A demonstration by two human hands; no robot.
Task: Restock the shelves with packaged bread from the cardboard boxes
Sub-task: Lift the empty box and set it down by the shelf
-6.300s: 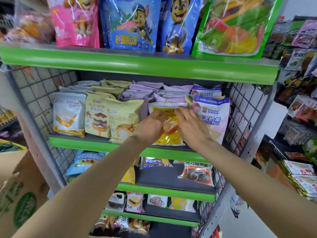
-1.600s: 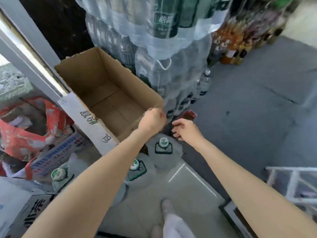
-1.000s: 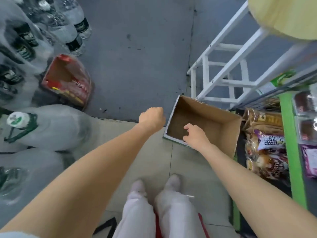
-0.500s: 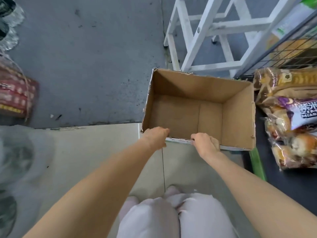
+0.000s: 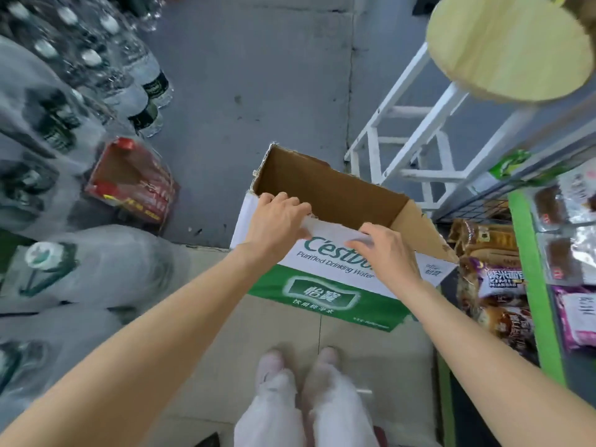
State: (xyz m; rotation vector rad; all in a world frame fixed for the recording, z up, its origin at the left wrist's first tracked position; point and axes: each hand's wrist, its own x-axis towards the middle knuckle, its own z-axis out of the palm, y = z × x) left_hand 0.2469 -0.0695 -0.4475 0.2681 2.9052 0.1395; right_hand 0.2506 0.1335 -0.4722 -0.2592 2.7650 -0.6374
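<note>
Shrink-wrapped packs of clear plastic water bottles (image 5: 96,75) stood at left on grey concrete floor (image 5: 258,75). Large water jugs in clear wrap (image 5: 96,266) lay below them. Red shrink-wrapped drinks tray (image 5: 135,182) sat between. White metal-frame stool with round pale wooden seat (image 5: 509,43) stood upper right. Beige floor tiles (image 5: 371,366) ran underfoot.

The box (image 5: 335,279) is cardboard: raw matt brown inside with a ragged torn rim, smooth printed white and green outside. At three o'clock, bread packs (image 5: 493,285) are wrapped in glossy plastic film. The stool (image 5: 512,46) at one o'clock has a pale, smooth wooden seat on white painted bars. Water bottles (image 5: 106,69) at ten o'clock are shiny clear plastic. The floor (image 5: 251,75) looks matt, rough grey.
</note>
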